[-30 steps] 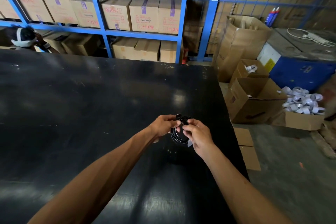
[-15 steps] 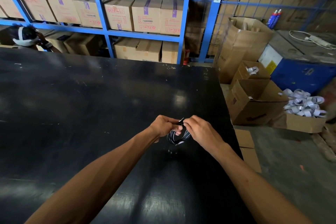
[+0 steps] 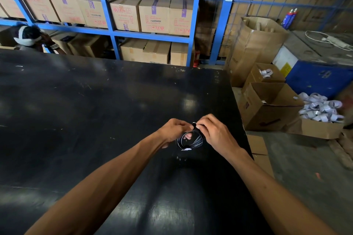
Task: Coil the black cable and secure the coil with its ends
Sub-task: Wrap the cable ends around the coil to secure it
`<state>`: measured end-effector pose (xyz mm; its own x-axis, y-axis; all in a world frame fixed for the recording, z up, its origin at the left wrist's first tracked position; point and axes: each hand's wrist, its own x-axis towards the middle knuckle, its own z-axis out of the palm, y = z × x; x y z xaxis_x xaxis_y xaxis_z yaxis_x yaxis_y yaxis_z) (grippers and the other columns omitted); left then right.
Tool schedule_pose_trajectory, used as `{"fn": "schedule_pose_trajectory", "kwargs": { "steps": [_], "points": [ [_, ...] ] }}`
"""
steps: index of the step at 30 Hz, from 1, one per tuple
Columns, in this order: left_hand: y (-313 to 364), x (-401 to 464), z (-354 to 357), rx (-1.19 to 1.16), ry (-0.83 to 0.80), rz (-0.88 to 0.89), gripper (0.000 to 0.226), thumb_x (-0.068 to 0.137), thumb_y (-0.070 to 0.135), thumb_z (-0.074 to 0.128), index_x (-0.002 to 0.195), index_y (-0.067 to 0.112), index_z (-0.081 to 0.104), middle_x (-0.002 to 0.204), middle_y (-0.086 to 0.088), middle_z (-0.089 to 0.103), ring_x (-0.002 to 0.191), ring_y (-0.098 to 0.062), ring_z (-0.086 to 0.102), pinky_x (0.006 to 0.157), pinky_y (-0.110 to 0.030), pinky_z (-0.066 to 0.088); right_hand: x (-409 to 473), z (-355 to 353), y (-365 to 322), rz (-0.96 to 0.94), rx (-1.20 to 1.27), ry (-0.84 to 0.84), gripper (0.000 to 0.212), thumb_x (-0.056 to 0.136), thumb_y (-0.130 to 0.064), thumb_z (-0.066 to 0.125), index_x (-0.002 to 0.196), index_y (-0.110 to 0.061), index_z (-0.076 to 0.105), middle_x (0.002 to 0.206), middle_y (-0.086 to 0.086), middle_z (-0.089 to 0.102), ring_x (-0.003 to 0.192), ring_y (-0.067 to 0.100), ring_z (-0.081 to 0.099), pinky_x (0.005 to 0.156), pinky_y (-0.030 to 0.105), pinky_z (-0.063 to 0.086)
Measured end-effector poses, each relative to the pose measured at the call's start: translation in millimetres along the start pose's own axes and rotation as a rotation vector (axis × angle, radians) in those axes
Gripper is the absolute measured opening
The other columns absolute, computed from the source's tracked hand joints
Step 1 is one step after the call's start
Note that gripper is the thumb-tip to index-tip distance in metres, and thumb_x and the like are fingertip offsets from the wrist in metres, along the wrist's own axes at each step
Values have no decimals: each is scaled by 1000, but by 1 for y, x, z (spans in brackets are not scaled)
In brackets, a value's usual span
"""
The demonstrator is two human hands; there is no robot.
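A small coil of black cable (image 3: 193,142) hangs between both hands just above the black table (image 3: 95,110), near its right edge. My left hand (image 3: 172,129) grips the coil's left side, with a fingertip showing through the loop. My right hand (image 3: 214,131) pinches the top of the coil, where a cable end (image 3: 194,125) sticks up between the fingers. A light plug tip (image 3: 186,149) shows at the coil's bottom. The hands hide much of the coil.
Open cardboard boxes (image 3: 267,105) and a box of white coils (image 3: 321,108) stand on the floor right of the table. Blue shelving (image 3: 112,32) with cartons runs along the back. Another person (image 3: 28,38) sits past the table's far left edge.
The coil has tilted and now hangs lower under my hands. My right hand has shifted from the coil's front to its top, pinching the cable end there.
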<state>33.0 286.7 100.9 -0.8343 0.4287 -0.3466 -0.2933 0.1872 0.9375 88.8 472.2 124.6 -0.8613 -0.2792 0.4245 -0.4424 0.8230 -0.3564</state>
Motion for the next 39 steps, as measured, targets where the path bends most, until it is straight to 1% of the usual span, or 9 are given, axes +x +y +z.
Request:
{"fn": "schedule_pose_trajectory", "kwargs": {
  "steps": [9, 13, 16, 19, 22, 25, 30, 36, 39],
  "points": [
    [0, 3, -4, 1, 16, 3, 18, 92, 12, 67, 105, 4, 77, 75, -15, 67, 85, -25, 64, 98, -42, 50, 6, -1, 9, -25, 76, -76, 6, 96, -10, 70, 100, -5, 69, 93, 6, 74, 83, 19, 72, 72, 40, 61],
    [-2, 2, -4, 54, -21, 22, 14, 94, 14, 67, 105, 8, 72, 67, -4, 69, 77, -15, 67, 88, -31, 50, 11, 5, 17, 122, 103, -194, 34, 98, -15, 68, 131, -7, 64, 110, 7, 72, 102, 18, 69, 84, 27, 55],
    [-8, 2, -2, 12, -9, 26, 17, 93, 18, 68, 105, 7, 67, 70, -4, 72, 73, -14, 68, 84, -36, 53, 12, 12, 19, 191, -11, -289, 25, 101, -17, 62, 124, -9, 67, 111, 10, 68, 102, 24, 67, 79, 27, 46],
    [-13, 3, -5, -51, -31, -35, 36, 91, 45, 67, 106, 12, 70, 86, -6, 74, 86, -19, 68, 96, -45, 51, 8, 19, 18, 321, -77, -241, 20, 98, -14, 64, 118, -11, 63, 112, 8, 63, 98, 24, 65, 74, 30, 45],
    [-17, 2, -15, -30, 5, -253, 67, 87, 79, 40, 104, 22, 70, 106, -2, 73, 102, -19, 64, 94, -52, 47, 5, 19, 19, 437, -83, -156, 22, 97, -10, 64, 119, -11, 60, 114, 7, 59, 97, 23, 64, 71, 31, 45],
    [-23, 4, -26, -232, -71, -536, 78, 94, 73, 32, 116, 4, 60, 110, -24, 67, 92, -37, 71, 70, -51, 60, -2, 18, 21, 335, 99, -26, 12, 102, -9, 57, 112, -10, 65, 110, 7, 55, 88, 19, 62, 75, 30, 52],
    [-29, 7, -25, -360, 80, -440, 18, 102, 20, 55, 107, 6, 65, 81, -13, 71, 60, -18, 72, 52, -28, 59, -15, 24, 28, 462, 528, -41, 16, 102, -3, 59, 110, -4, 73, 110, 10, 61, 80, 14, 73, 72, 19, 61],
    [-41, 14, -34, -330, 41, -334, 46, 91, 52, 63, 108, 9, 65, 91, -12, 72, 76, -23, 72, 66, -36, 62, -17, 41, 39, 867, 837, -34, 14, 105, -8, 55, 110, -1, 66, 85, 15, 75, 67, 18, 78, 61, 22, 61],
    [-52, 17, -33, -419, -19, -288, 41, 77, 47, 79, 100, 14, 72, 99, -10, 73, 85, -23, 73, 74, -39, 61, -18, 54, 46, 989, 882, -20, 17, 105, -8, 54, 108, 2, 67, 75, 11, 75, 63, 15, 76, 60, 23, 61]
  ]
}}
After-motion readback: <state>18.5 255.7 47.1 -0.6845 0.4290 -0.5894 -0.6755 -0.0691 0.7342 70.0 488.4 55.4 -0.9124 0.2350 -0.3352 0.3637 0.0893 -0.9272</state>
